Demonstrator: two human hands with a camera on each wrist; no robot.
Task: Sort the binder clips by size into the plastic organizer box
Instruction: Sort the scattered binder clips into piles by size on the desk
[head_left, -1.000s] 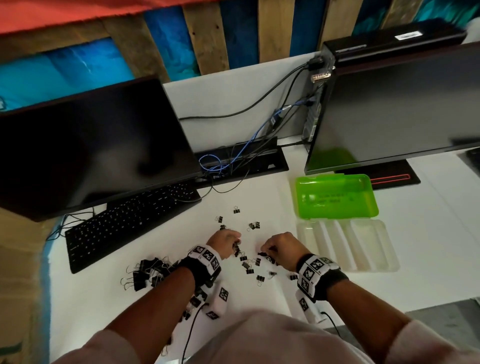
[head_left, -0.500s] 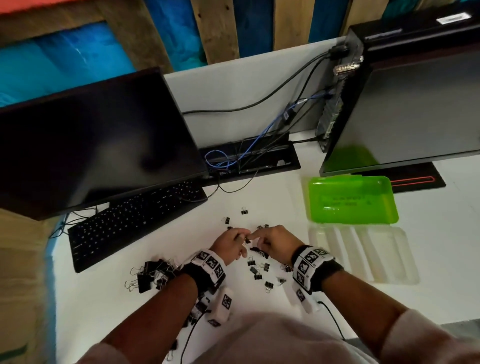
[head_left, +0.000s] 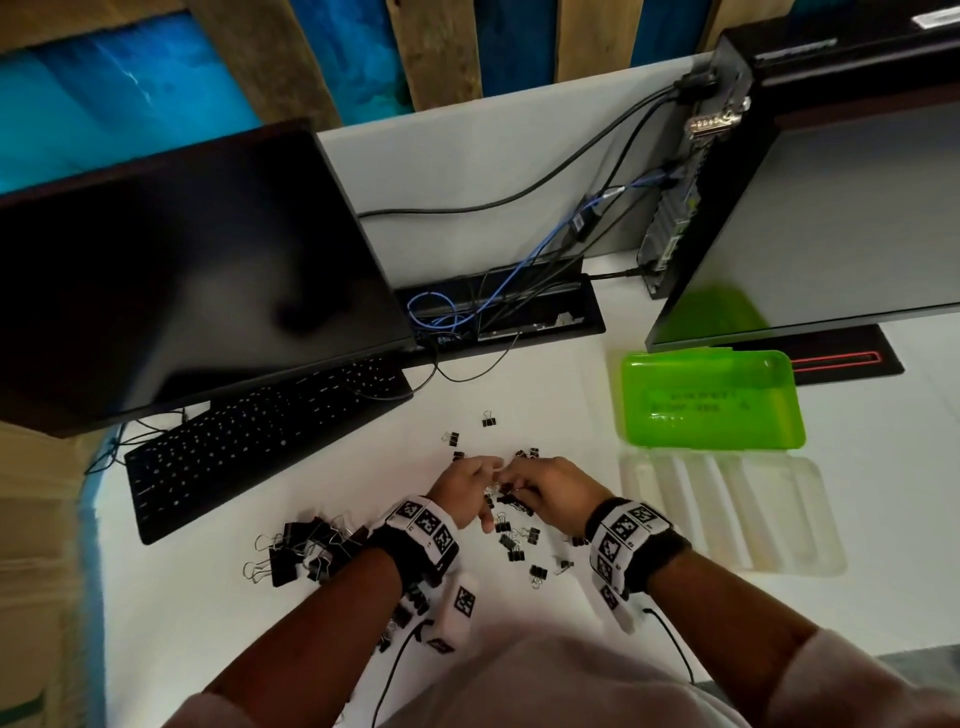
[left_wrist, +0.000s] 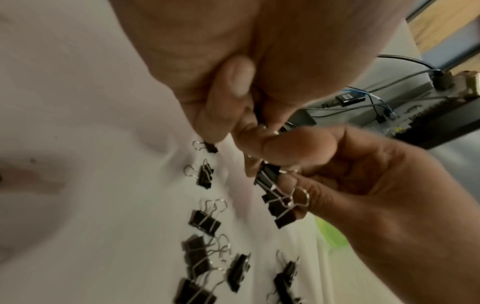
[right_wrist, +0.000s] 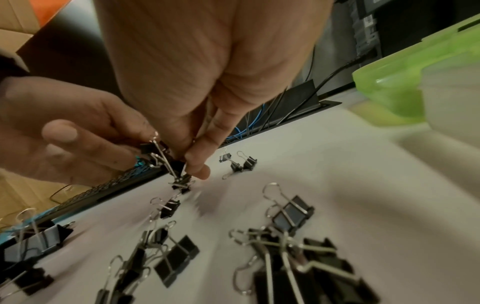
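Small black binder clips (head_left: 511, 540) lie scattered on the white desk (head_left: 519, 405) around my hands. My left hand (head_left: 491, 470) and right hand (head_left: 511, 480) meet fingertip to fingertip above them. In the left wrist view my left hand (left_wrist: 246, 123) pinches a small clip, and the right hand's fingers (left_wrist: 293, 148) grip a bunch of small clips (left_wrist: 275, 201). In the right wrist view my right hand (right_wrist: 192, 164) pinches clips (right_wrist: 180, 181) beside the clip (right_wrist: 150, 148) in the left hand. The organizer box's clear base (head_left: 727, 509) lies open at right, its green lid (head_left: 711, 400) folded back.
A pile of larger black clips (head_left: 306, 551) sits left of my left wrist. A keyboard (head_left: 249, 447) and a monitor (head_left: 182, 280) stand at back left. At back right is a second monitor (head_left: 831, 234), and a cable tray (head_left: 498, 312) runs between them.
My hands, apart a second ago, have come together over the small clips, and they stay fingertip to fingertip. The view has shifted slightly.
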